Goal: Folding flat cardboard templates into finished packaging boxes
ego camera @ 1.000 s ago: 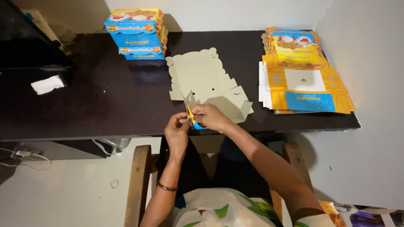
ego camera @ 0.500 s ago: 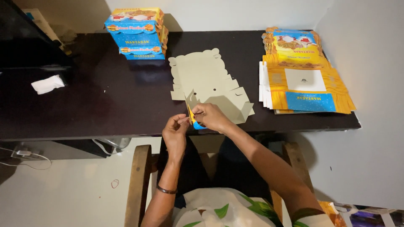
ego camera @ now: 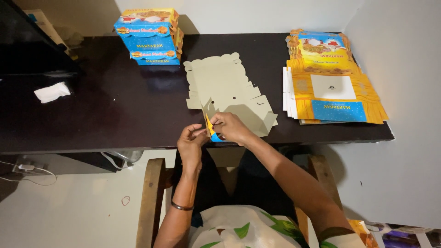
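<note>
A flat, unfolded cardboard box blank (ego camera: 227, 87) lies grey side up on the dark table (ego camera: 115, 115), its near edge over the table's front. My left hand (ego camera: 192, 143) and my right hand (ego camera: 229, 127) both pinch the blank's near flap (ego camera: 210, 127), which is bent up and shows its yellow and blue printed side. The two hands sit close together at the table's front edge.
A stack of folded blue and yellow boxes (ego camera: 149, 34) stands at the back of the table. A pile of flat yellow and blue printed blanks (ego camera: 328, 80) lies at the right. A crumpled white tissue (ego camera: 52, 92) rests at the left. A wooden chair (ego camera: 149, 202) is below me.
The hands have stayed at the near flap, working it slightly. The blank has shifted very little.
</note>
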